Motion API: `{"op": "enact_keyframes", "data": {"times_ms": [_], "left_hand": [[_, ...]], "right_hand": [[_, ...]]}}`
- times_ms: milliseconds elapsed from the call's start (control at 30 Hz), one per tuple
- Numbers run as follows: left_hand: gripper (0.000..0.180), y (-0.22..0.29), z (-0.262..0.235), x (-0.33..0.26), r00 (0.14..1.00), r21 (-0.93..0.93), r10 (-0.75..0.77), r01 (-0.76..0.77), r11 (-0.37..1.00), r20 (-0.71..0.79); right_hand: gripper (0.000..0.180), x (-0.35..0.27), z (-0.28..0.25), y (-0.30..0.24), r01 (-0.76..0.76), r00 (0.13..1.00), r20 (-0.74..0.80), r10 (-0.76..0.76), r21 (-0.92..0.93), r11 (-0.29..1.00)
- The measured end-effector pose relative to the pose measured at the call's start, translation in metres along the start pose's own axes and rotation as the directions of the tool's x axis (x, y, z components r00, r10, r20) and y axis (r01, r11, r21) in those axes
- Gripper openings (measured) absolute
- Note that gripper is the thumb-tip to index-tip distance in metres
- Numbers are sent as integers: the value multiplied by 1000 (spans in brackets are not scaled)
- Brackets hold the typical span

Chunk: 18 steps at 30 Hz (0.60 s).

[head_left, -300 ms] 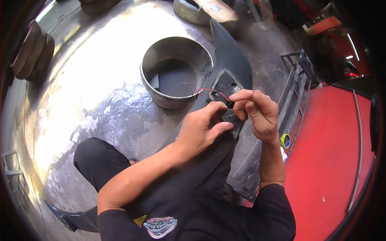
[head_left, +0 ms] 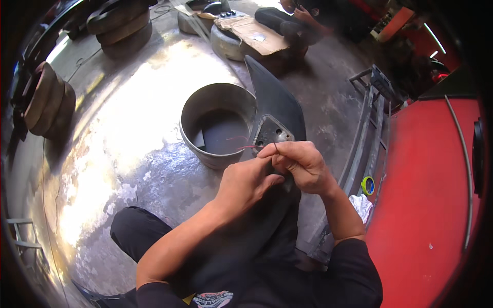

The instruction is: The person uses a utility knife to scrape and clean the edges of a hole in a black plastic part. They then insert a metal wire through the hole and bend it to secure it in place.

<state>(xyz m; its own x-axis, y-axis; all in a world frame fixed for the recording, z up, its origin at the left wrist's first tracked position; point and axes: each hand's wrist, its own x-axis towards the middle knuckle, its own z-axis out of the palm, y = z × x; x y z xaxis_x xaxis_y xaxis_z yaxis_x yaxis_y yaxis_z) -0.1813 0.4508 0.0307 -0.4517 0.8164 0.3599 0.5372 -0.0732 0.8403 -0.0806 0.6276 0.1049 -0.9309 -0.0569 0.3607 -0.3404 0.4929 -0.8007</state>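
A long dark grey plastic panel, like a car bumper (head_left: 277,95), lies across my lap and rises to a point beyond my hands. Set into it is a recessed plate (head_left: 272,132) with holes and a pale rim. Thin red and dark wires (head_left: 249,147) stick out leftward near this recess. My right hand (head_left: 303,167) is closed in a pinch on the wires over the recess's near end. Against it, my left hand (head_left: 246,182) has its fingers curled and its thumb bent in; whatever lies between them is hidden.
A round metal drum (head_left: 218,90) stands just left of the panel. Metal framing (head_left: 362,133) and a red surface (head_left: 421,179) lie to the right, with a green-and-blue tape roll (head_left: 367,185) between. Tyres (head_left: 120,23) and cardboard (head_left: 257,36) are farther back, near another person (head_left: 303,18).
My right hand has moved down and left, closer to my left hand, whose thumb and fingers have drawn together. The view has shifted, showing more of the far floor.
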Motion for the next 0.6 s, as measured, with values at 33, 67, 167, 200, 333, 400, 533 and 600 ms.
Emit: {"op": "enact_keyframes", "data": {"times_ms": [33, 67, 167, 200, 333, 400, 533, 600], "left_hand": [[39, 0, -2, 0, 1000, 29, 14, -14, 999, 23], [38, 2, -4, 1, 1000, -7, -4, 4, 1000, 14], [35, 8, -8, 1, 999, -101, -47, 46, 994, -7], [35, 9, -8, 0, 999, -120, -51, 49, 991, -10], [37, 7, -6, -4, 999, -24, -44, 45, 999, 21], [39, 4, -5, -1, 999, -21, 43, -43, 999, -3], [39, -5, 0, -1, 992, 78, 123, -123, 989, 6], [41, 0, 0, -4, 993, 200, 39, -60, 978, 112]], "right_hand": [[39, -1, 1, 0, 15, 1000, 14, -14, -49, 999], [40, -3, 2, 0, 29, 999, 28, -27, -96, 995], [43, -8, 5, 8, 93, 995, 61, -82, -215, 972], [46, -9, 6, 9, 70, 996, 66, -56, -234, 970], [46, -5, 9, -9, 104, 993, 84, -81, -320, 942], [47, -5, 11, -15, 139, 990, 80, -118, -349, 927], [50, -9, 9, -16, 150, 988, 92, -125, -359, 921], [51, -13, 8, -12, 167, 986, 87, -144, -375, 912]]}}
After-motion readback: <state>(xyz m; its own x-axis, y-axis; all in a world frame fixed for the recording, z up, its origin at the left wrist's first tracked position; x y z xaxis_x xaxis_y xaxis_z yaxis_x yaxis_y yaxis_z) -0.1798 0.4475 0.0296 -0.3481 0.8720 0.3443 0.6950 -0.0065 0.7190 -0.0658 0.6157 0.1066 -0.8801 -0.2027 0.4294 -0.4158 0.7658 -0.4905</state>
